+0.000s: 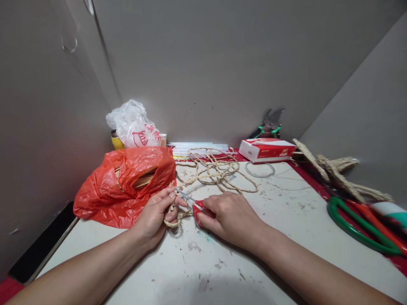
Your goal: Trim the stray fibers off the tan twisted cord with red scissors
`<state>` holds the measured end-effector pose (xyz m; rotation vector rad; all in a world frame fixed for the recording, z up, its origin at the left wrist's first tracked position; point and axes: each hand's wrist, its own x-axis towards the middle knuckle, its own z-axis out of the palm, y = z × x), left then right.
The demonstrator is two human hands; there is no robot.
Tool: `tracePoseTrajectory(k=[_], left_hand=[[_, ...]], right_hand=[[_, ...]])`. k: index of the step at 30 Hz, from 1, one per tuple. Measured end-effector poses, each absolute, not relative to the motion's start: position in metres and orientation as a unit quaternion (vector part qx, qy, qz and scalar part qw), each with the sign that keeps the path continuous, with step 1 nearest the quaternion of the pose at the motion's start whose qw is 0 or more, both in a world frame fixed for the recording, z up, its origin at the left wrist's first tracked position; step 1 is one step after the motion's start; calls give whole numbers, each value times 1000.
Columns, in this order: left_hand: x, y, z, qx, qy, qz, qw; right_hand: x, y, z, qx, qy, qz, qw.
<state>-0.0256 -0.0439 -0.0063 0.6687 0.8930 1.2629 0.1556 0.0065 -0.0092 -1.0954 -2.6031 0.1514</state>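
Note:
My left hand [159,212] is closed on a piece of braided straw rope [176,222], with thumb and fingers pinching it and a loop hanging below. In my right hand [227,216] is a pair of scissors with red handles [197,210]. Their blades [185,195] point left and reach the rope at my left fingertips. Whether the blades touch the rope I cannot tell. Behind the hands, a loose tangle of the same rope [219,171] lies on the white tabletop [222,262].
An orange plastic bag [111,186] stands left, with a white bag [133,127] behind it. At the back are clear sticks [200,148], a tissue pack [269,150] and shears [270,123]. A wire ring [260,170] lies nearby. Straw bundles [338,169] and a green handle [356,226] are right.

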Motion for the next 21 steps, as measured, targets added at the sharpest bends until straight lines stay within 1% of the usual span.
tracePoseTrajectory(k=[3, 10, 16, 21], left_hand=[[-26, -44, -8, 295, 392, 557, 670], [-28, -42, -13, 308, 401, 563, 653], [-28, -43, -11, 298, 407, 558, 659], [-28, -44, -9, 279, 404, 555, 672]], right_hand=[[155, 7, -9, -399, -899, 73, 168], [156, 6, -6, -409, -881, 176, 162], [158, 9, -7, -393, -889, 175, 160], [158, 10, -7, -404, -890, 145, 156]])
